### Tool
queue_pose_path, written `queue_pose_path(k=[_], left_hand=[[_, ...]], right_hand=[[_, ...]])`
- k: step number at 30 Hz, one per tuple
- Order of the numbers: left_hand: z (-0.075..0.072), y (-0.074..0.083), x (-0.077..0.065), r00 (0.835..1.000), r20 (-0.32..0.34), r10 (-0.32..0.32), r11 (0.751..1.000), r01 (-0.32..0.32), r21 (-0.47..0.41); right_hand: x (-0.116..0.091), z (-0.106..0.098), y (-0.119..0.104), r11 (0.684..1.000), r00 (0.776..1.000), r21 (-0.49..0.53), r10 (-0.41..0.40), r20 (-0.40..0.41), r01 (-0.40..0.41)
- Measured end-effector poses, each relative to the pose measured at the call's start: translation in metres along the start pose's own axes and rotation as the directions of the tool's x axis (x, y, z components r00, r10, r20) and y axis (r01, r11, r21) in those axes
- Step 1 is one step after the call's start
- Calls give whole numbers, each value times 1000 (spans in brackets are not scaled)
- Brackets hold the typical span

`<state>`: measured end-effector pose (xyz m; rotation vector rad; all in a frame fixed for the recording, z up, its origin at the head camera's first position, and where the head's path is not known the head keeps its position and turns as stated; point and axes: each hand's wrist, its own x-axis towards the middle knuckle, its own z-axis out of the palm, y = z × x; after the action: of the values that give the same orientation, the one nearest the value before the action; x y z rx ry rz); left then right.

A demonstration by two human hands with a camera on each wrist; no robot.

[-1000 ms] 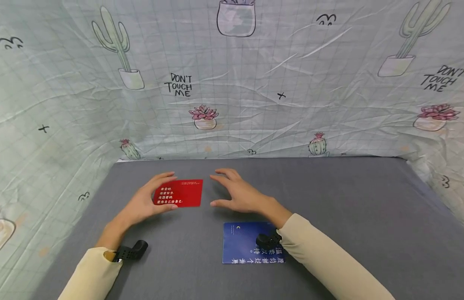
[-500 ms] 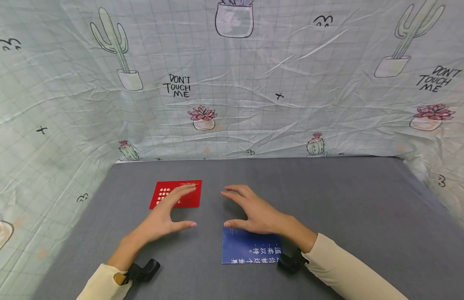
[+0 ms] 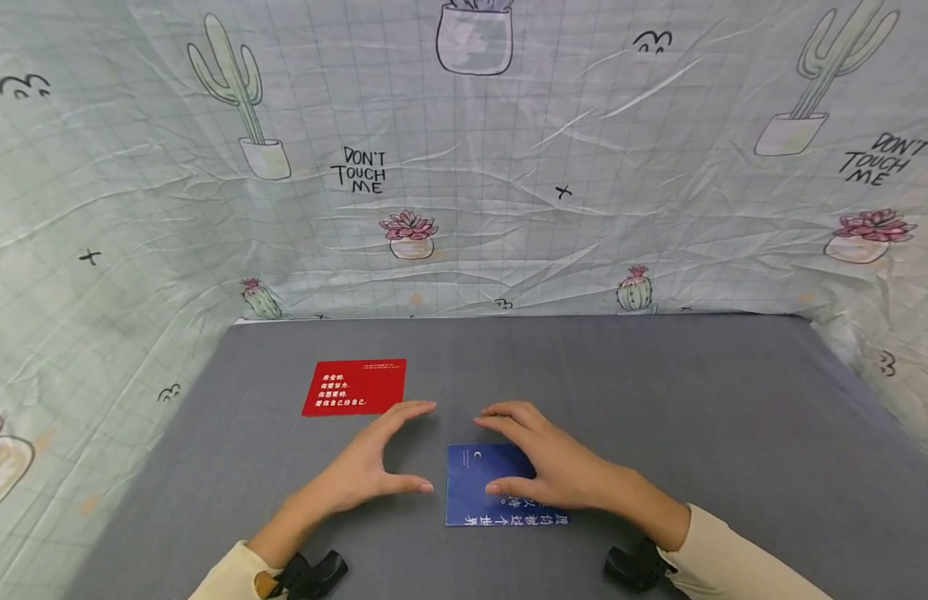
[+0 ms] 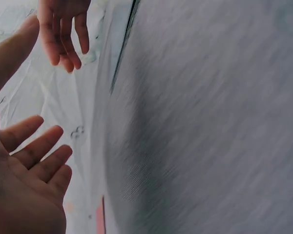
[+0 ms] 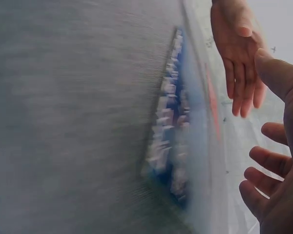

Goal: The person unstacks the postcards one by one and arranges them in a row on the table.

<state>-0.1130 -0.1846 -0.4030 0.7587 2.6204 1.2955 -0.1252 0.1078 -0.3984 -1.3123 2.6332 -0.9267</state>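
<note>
- One blue card (image 3: 470, 482) lies near in the head view, left hand (image 3: 357, 477) just left, right hand (image 3: 560, 465) above, partly hiding it. Fingers are wide, empty, seemingly positioning; a grasp calls for narrowing. Red card (image 3: 355, 387) lies far left, on the table (image 3: 659, 400).
- Left wrist view: fingers loosely spread.
- Right wrist view: blue card blurred.

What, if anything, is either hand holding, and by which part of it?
Nothing is held: the left hand and the right hand are both empty. The blue card and red card lie on the gray tabletop.
</note>
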Motion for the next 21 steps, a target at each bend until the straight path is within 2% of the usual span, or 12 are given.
queue_pose_path(k=[3,9,14,17,21], left_hand=[[8,2,-2,1000,11,2,1000,-1,-7],[22,5,-6,999,23,37,999,-37,-22],[31,9,-8,998,16,53,998,-53,-46],[36,12,-8,1000,18,26,998,-24,-59],[40,16,-10,999,18,-42,996,43,-73]], right_hand=[[-13,2,3,1000,1000,0,-6,-2,6],[-32,2,8,998,996,-11,-62,-66,61],[-43,2,7,998,996,-25,-57,-67,55],[-50,0,7,999,998,-29,-33,-53,31],[-56,-4,8,1000,998,-22,2,-70,-3]])
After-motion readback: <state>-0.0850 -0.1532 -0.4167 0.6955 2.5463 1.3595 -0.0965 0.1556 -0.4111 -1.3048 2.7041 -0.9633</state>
